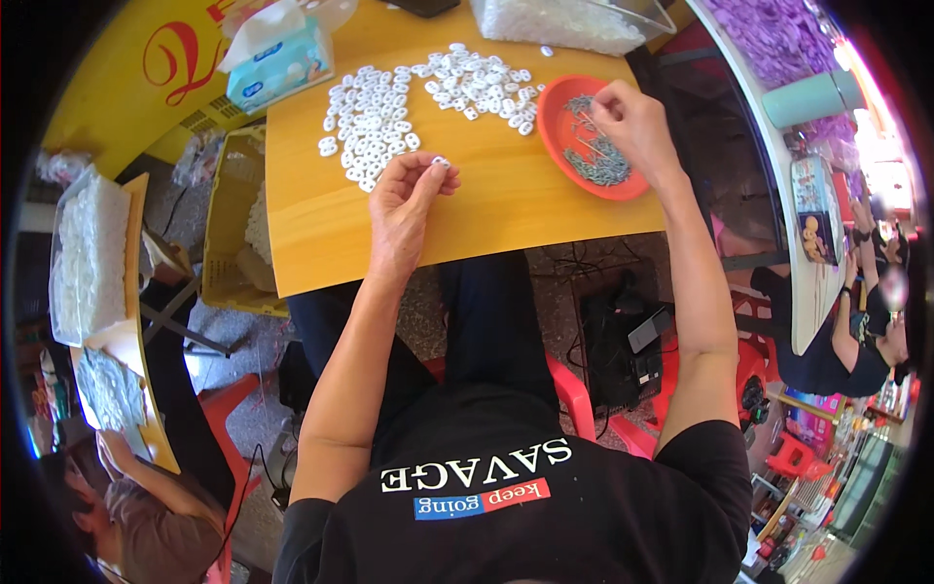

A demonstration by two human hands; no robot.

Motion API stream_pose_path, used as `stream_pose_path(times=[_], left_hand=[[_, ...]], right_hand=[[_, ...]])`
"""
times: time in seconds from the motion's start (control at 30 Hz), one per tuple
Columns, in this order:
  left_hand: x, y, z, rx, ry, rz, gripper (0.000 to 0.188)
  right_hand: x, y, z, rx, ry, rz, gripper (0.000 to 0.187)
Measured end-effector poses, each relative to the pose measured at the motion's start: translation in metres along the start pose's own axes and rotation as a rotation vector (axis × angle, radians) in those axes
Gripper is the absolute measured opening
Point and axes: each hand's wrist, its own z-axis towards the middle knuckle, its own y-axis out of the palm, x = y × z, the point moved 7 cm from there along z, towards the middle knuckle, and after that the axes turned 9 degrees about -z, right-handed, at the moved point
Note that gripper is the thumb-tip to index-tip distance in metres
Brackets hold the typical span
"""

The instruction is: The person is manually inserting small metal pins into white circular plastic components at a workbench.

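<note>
My left hand [407, 200] is above the near part of the wooden table, pinching a small white plastic piece [440, 163] between thumb and forefinger. My right hand [634, 127] is over an orange-red bowl [548, 125], its fingertips pressed together. What they hold, if anything, is too small to make out. Many small grey metal pieces [605, 170], perhaps screws, lie in the bowl with a thin light stick among them. Beyond my left hand spreads a batch of white oval pieces with dark holes [368, 122]. A second cluster of the same pieces [477, 83] lies left of the bowl.
A blue tissue pack [282, 73] stands at the table's far left corner. A clear bin of white pieces [555, 24] is at the far edge. Left of the table is a yellow crate [226, 214]. Other people sit at tables on both sides.
</note>
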Motion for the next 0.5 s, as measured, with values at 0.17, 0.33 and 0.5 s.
stream_pose_path(times=[0.17, 0.33, 0.5], left_hand=[[-0.001, -0.001, 0.001, -0.034, -0.014, -0.044, 0.014], [-0.004, 0.000, 0.001, -0.057, -0.040, -0.058, 0.014], [-0.001, 0.001, 0.000, -0.064, -0.011, -0.015, 0.016]], right_hand=[[-0.053, 0.024, -0.011, -0.022, 0.034, 0.539, 0.020], [-0.113, 0.068, -0.031, -0.227, 0.093, 0.842, 0.019], [-0.120, 0.095, -0.041, -0.230, 0.187, 0.916, 0.018]])
